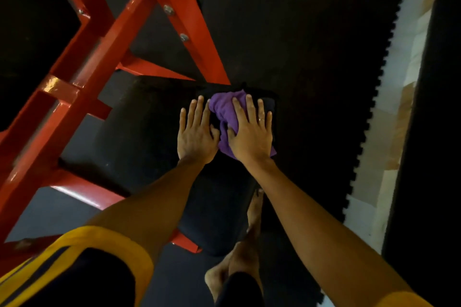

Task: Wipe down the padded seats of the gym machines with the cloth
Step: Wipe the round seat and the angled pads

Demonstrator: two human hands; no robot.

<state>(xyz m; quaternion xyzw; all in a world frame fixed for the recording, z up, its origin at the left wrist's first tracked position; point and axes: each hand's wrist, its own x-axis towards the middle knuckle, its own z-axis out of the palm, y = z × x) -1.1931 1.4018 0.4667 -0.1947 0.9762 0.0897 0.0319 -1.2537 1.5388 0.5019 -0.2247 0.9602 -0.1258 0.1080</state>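
We are mid-wipe: right grip (249,132), fingers spread, presses the purple cloth (224,109) onto the padded seat (219,207); left grip (197,132) lies flat beside. Next, probably sweep nearer.

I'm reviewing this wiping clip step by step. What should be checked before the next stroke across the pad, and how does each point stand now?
1. Purple cloth lies on the padded seat: ok.
2. Right hand presses flat on the cloth: ok.
3. Left hand rests flat on the pad beside the cloth: ok.
4. Cloth spread out flat: not ok, it is bunched.
5. Which parts of the pad are already wiped: cannot tell, too dark.
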